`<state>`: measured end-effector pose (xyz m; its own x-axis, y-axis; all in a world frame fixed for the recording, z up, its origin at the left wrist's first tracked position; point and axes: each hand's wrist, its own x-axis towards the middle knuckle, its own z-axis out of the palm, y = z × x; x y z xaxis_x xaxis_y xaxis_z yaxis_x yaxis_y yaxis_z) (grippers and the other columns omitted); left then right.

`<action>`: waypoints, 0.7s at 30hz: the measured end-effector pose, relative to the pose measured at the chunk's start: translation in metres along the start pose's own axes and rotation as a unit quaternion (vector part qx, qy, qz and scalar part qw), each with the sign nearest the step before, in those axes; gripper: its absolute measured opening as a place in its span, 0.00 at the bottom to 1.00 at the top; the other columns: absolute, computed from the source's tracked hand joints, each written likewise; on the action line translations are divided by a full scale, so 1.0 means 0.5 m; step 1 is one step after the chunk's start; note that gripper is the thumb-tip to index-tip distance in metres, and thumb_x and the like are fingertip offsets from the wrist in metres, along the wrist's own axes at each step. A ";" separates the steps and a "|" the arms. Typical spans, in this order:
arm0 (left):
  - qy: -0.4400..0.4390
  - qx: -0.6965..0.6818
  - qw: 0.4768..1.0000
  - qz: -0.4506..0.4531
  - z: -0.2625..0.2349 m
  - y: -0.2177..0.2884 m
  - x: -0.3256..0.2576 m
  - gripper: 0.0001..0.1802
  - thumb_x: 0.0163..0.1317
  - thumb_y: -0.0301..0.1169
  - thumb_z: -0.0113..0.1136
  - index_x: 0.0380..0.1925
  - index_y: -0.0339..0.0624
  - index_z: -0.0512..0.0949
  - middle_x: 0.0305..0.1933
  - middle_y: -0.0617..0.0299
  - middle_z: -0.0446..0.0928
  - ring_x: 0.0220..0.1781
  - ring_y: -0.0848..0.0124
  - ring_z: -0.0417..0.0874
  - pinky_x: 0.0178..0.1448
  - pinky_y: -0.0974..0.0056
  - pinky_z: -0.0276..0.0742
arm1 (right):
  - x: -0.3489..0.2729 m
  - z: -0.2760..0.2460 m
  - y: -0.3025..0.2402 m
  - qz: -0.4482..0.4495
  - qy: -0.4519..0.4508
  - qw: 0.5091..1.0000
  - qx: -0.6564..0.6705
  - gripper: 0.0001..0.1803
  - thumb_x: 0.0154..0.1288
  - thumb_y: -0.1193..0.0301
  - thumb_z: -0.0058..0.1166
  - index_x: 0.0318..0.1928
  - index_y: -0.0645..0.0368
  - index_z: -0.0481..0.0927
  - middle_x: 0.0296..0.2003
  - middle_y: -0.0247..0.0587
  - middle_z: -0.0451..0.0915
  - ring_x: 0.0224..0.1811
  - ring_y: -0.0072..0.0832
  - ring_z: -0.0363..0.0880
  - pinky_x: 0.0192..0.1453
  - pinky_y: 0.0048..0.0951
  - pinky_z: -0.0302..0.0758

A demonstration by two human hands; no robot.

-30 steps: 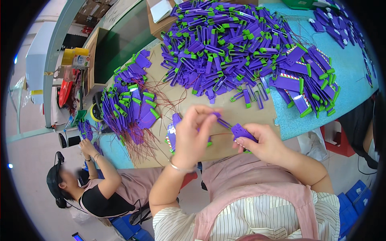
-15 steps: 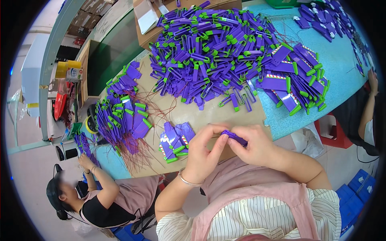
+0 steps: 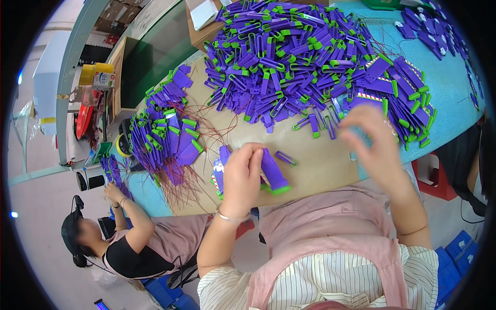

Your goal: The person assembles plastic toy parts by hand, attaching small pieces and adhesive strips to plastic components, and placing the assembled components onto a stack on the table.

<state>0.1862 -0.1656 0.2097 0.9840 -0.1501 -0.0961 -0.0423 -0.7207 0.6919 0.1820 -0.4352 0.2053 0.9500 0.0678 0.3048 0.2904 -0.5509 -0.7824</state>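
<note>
One purple piece (image 3: 272,170), mid-frame, is gripped by the left hand (image 3: 242,178).
Right of it, the right hand (image 3: 378,144) blurs, fingers apart.

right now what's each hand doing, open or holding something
Left hand: closed, holding a purple piece with a green end.
Right hand: open, blurred, nothing visible in it.

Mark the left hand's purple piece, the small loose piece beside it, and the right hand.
Purple piece (image 3: 273,172), head view: broad flat face.
Small loose piece (image 3: 285,158), head view: middle of its length.
Right hand (image 3: 373,139), head view: middle of the hand.
</note>
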 end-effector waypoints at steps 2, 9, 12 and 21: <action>0.075 0.115 0.985 0.110 0.007 -0.018 0.019 0.07 0.61 0.23 0.56 0.40 0.39 0.78 0.36 0.56 0.77 0.36 0.60 0.77 0.41 0.60 0.72 | 0.030 -0.034 0.027 -0.009 0.060 0.966 -0.252 0.16 0.53 0.75 0.64 0.44 0.60 0.78 0.42 0.43 0.76 0.50 0.41 0.73 0.54 0.40 0.66; -0.055 0.235 0.929 0.282 0.051 0.008 -0.006 0.14 0.50 0.24 0.57 0.40 0.41 0.78 0.40 0.58 0.74 0.42 0.60 0.75 0.44 0.61 0.73 | 0.045 -0.079 0.064 0.042 -0.037 0.950 -0.307 0.22 0.49 0.77 0.65 0.48 0.59 0.76 0.38 0.42 0.77 0.47 0.40 0.73 0.54 0.40 0.62; -0.031 0.199 0.936 0.287 0.055 0.003 0.010 0.15 0.52 0.23 0.58 0.41 0.40 0.77 0.39 0.58 0.75 0.40 0.61 0.76 0.42 0.62 0.73 | 0.042 -0.078 0.052 0.055 -0.075 0.961 -0.261 0.21 0.48 0.77 0.65 0.46 0.59 0.77 0.38 0.42 0.76 0.46 0.40 0.73 0.54 0.39 0.61; -0.034 -0.410 0.910 -0.056 0.062 0.067 0.010 0.18 0.68 0.25 0.55 0.57 0.38 0.67 0.39 0.61 0.78 0.32 0.81 0.76 0.33 0.75 0.74 | -0.018 0.015 -0.012 0.205 -0.138 0.923 0.295 0.09 0.74 0.73 0.44 0.50 0.62 0.70 0.36 0.34 0.74 0.31 0.18 0.74 0.34 0.20 0.72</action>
<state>0.1845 -0.2115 0.2103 0.9600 -0.1677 -0.2241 0.2286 0.0079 0.9735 0.1728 -0.4261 0.2032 0.9632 0.2087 -0.1692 -0.1657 -0.0345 -0.9856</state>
